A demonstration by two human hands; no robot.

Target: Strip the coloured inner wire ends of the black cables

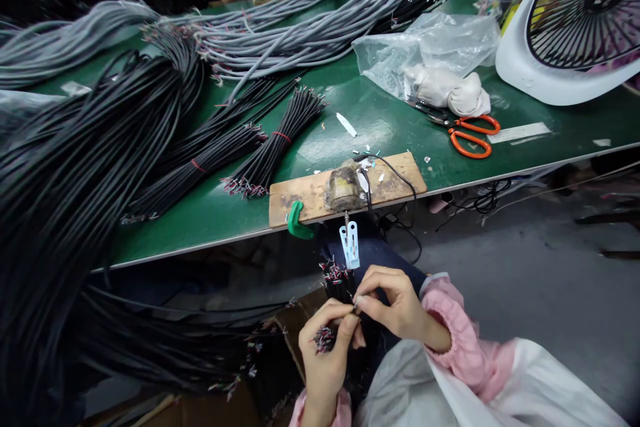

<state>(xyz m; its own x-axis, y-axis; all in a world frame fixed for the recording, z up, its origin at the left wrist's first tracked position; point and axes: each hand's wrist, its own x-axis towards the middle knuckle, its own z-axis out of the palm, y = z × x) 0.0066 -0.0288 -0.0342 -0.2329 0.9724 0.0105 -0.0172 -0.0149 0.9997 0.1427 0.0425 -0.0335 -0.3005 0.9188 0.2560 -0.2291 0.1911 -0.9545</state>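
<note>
Head view: gripping black cables (pixel 324 340) in the left hand (pixel 326 362), pinching a wire end (pixel 355 308) with the right hand (pixel 393 300); best done lightly and squarely, without tugging.

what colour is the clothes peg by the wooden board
Light blue; the clothes peg shows best in the head view.

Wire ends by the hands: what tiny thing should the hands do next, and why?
Maybe the right hand should gently smooth the thin wire tip: both hands pinch close beside it, and the left hand also holds a bunch of wire ends.
</note>
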